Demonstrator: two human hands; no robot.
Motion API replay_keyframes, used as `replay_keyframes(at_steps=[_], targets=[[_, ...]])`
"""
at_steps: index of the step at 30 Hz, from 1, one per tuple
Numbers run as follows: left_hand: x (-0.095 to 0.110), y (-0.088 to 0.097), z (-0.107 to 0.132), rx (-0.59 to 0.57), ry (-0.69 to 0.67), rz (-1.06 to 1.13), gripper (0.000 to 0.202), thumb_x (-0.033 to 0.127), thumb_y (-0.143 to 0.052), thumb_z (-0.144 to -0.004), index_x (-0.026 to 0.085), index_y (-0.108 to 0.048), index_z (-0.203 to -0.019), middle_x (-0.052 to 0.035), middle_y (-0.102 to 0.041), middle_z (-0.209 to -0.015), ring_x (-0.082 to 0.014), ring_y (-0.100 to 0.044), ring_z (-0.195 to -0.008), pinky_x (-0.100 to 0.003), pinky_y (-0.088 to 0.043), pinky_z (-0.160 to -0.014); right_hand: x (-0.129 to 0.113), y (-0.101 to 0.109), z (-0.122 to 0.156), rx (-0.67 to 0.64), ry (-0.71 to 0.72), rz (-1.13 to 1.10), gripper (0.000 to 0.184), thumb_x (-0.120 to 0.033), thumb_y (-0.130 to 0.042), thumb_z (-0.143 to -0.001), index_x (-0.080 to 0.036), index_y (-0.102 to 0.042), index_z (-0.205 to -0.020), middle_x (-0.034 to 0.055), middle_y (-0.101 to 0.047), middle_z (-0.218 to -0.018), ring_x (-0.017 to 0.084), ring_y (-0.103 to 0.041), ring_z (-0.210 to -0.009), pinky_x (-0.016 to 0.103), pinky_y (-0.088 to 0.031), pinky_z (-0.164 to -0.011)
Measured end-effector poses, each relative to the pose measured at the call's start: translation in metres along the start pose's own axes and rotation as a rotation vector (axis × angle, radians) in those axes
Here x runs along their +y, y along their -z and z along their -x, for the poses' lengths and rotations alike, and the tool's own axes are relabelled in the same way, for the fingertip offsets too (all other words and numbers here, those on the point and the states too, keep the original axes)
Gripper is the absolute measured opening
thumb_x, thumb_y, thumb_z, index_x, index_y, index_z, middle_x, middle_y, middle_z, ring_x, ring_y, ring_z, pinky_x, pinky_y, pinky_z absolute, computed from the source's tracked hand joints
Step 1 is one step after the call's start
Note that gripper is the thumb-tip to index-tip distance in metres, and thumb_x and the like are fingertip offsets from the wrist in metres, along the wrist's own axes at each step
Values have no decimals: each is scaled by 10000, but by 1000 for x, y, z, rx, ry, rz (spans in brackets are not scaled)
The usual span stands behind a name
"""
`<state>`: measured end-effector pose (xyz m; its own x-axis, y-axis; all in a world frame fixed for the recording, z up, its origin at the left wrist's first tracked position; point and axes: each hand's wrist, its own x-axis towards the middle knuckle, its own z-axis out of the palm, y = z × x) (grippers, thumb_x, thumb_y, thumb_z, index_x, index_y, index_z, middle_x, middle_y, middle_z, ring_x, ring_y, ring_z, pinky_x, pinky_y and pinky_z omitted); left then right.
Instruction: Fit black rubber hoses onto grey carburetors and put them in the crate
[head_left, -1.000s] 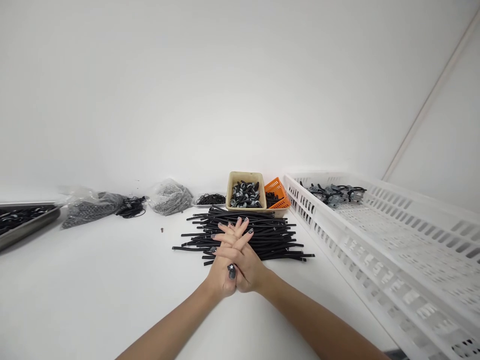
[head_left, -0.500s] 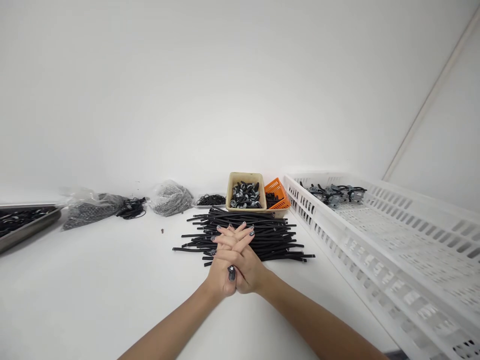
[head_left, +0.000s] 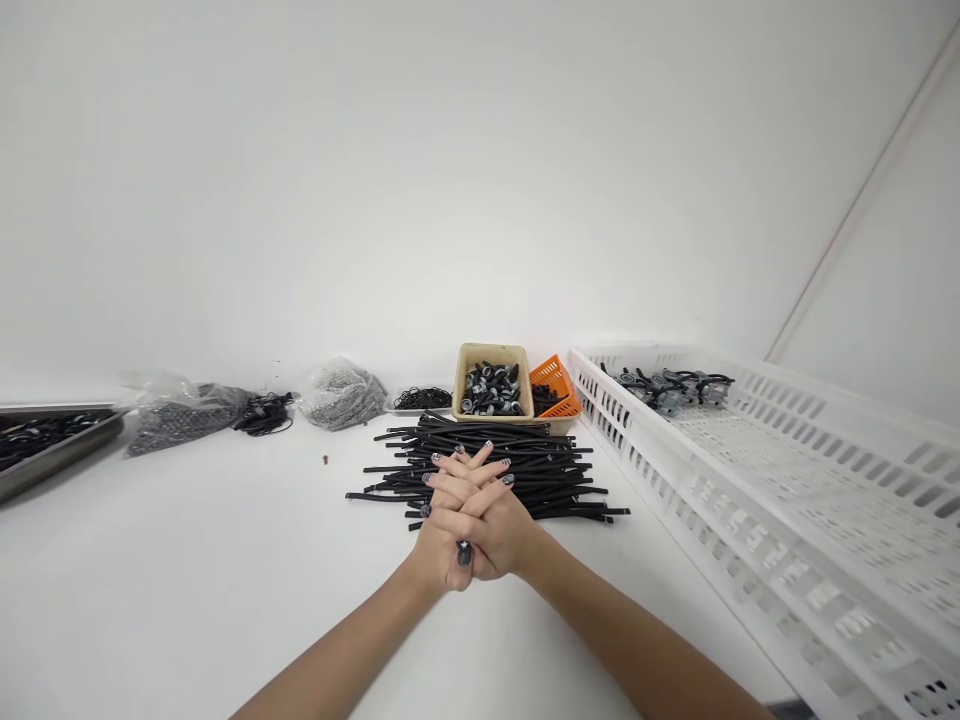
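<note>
My left hand [head_left: 435, 556] and my right hand [head_left: 501, 535] are clasped together, their fingers interlaced and closed over each other. No object shows between them. Dark, patterned nails are visible on several fingers. Right behind the clasped hands lies a wide pile of black tubes [head_left: 555, 470], mostly lying side by side across the white table; the hands cover part of its front edge. Beyond the pile stands a cream bin [head_left: 493, 411] holding black and grey ring-shaped parts.
An orange basket [head_left: 556, 375] with small black pieces leans beside the bin. On the right stands a large white crate [head_left: 697, 480] with black-and-grey assemblies [head_left: 667, 388]. Leftward are black loops [head_left: 422, 399], plastic bags [head_left: 343, 395] of grey parts, black cords [head_left: 264, 413] and a metal tray [head_left: 67, 455].
The hands stay clasped in almost the same place, with only a slight shift of the fingers. Nothing on the table has moved.
</note>
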<state>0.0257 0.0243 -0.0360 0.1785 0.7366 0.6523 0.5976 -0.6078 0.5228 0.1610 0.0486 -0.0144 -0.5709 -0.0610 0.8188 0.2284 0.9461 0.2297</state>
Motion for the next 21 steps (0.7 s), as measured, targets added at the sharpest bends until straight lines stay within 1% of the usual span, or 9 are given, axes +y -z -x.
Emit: replay_keyframes(at_steps=[2,5,9,11,13,16,18,19,21], targets=[[1,3,0,-30,2,55,542,444,-546,-583,271,-789,-1035,-98,-771,-1046,-378,-602,-1240,-475,-508,-967,0,2,-3,20,26,7,485,-331,-511,-840,-243,-487,-1317,133,-526,-1437,341,-398,-1448,579,-419,-1167],[1,5,1,-62,35,130,513,429,-570,-586,268,-790,-1020,-95,-774,-1049,-382,-602,-1233,-476,-513,-955,0,3,-6,15,40,-8,441,-343,-497,-865,-247,-497,-1296,128,-519,-1458,353,-386,-1453,612,-413,-1154],[-4,6,1,-75,52,174,531,409,-601,-579,277,-780,-1061,-76,-765,-1109,-386,-576,-1258,-487,-504,-988,0,0,-4,52,73,-83,401,-383,-428,-927,-217,-494,-1286,166,-508,-1457,346,-471,-1391,635,-407,-1133],[-8,6,1,-60,72,181,529,396,-596,-612,289,-764,-1102,-66,-759,-1130,-372,-566,-1276,-493,-495,-1010,0,-2,-2,38,68,-96,402,-398,-382,-946,-219,-481,-1292,174,-498,-1463,340,-501,-1364,634,-423,-1111],[-9,0,1,-45,94,185,506,383,-581,-658,297,-749,-1128,-58,-756,-1139,-359,-571,-1277,-502,-489,-1025,0,-4,1,-11,50,-85,399,-424,-390,-947,-231,-483,-1283,168,-477,-1486,354,-492,-1369,636,-431,-1094],[-2,-22,1,32,194,247,446,384,-552,-722,290,-744,-1114,-66,-760,-1136,-361,-586,-1266,-521,-475,-1049,0,-5,3,-30,58,-45,388,-465,-436,-950,-229,-511,-1248,165,-454,-1504,379,-433,-1407,658,-412,-1094],[10,-43,-1,185,364,306,435,402,-525,-765,281,-732,-1129,-77,-762,-1131,-360,-586,-1265,-537,-461,-1067,0,-7,5,-12,75,-14,384,-481,-450,-958,-224,-529,-1233,166,-449,-1501,378,-403,-1423,684,-382,-1102],[18,-55,-3,204,396,312,448,413,-522,-781,280,-718,-1162,-78,-759,-1138,-361,-589,-1260,-542,-466,-1063,0,-8,6,-22,77,-5,386,-489,-459,-959,-223,-539,-1226,166,-449,-1499,376,-402,-1421,694,-368,-1106],[35,-75,-9,244,468,324,467,435,-542,-789,287,-697,-1204,-75,-760,-1139,-367,-602,-1238,-545,-479,-1052,0,-11,9,-123,46,6,411,-545,-492,-942,-232,-564,-1198,154,-460,-1491,374,-408,-1412,700,-346,-1118]])
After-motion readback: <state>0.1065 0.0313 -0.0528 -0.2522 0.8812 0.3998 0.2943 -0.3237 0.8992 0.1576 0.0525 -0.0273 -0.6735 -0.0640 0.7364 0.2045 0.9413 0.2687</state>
